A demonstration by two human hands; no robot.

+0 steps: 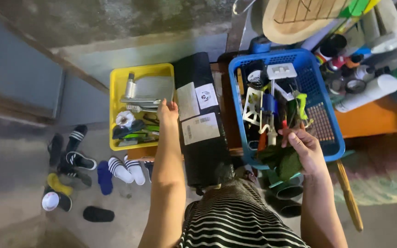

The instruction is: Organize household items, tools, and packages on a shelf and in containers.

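My left hand reaches over the right side of a yellow tray; its fingers rest among flat metal tools and a silver cylinder, and whether it grips anything is hidden. My right hand sits at the front edge of a blue plastic basket and is closed on thin tools with red and green handles. A dark green cloth hangs just under that hand. The basket holds several white and metal parts. A black rolled package with white labels lies between tray and basket.
Sandals and slippers are scattered on the concrete floor at the left. An orange surface at the right carries bottles, a white tube and small jars. A round woven object stands behind the basket. A wooden stick leans at lower right.
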